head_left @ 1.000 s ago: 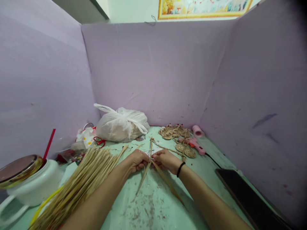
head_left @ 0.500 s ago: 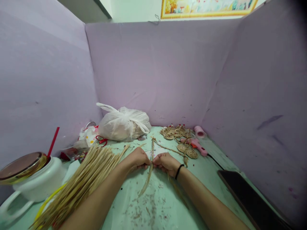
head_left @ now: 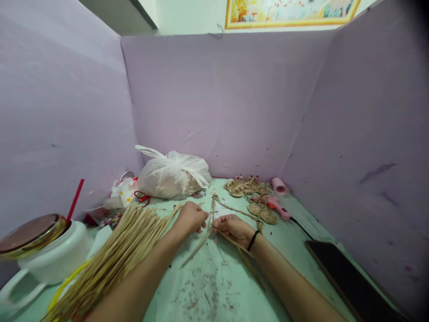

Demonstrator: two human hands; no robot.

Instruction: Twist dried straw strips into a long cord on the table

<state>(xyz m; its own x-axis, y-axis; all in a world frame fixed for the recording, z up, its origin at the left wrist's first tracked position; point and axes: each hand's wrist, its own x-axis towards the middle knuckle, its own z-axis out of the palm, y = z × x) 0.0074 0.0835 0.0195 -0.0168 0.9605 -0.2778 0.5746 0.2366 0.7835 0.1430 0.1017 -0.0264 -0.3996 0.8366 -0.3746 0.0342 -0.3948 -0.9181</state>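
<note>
Both my hands meet at the middle of the green table point(head_left: 214, 286). My left hand point(head_left: 190, 218) and my right hand point(head_left: 233, 227), which has a black band at the wrist, pinch a braid of dry straw strands point(head_left: 212, 209) between them. The finished braid runs away from me toward the back wall. Loose strand ends point(head_left: 196, 250) trail toward me over the table. A big bundle of straw strips point(head_left: 110, 259) lies just left of my left forearm.
A tied white plastic bag point(head_left: 172, 174) sits at the back. Coiled straw discs point(head_left: 250, 188), a pink glue gun point(head_left: 276, 205) and a pink roll point(head_left: 279, 186) lie back right. A white pot with gold lid point(head_left: 36, 243) stands left, a dark phone point(head_left: 348, 279) right. Purple boards enclose the table.
My hands stayed at the braid, fingers working. The loose strands shifted: one swung out to the left, another now crosses under my right wrist. The camera drifted slightly.
</note>
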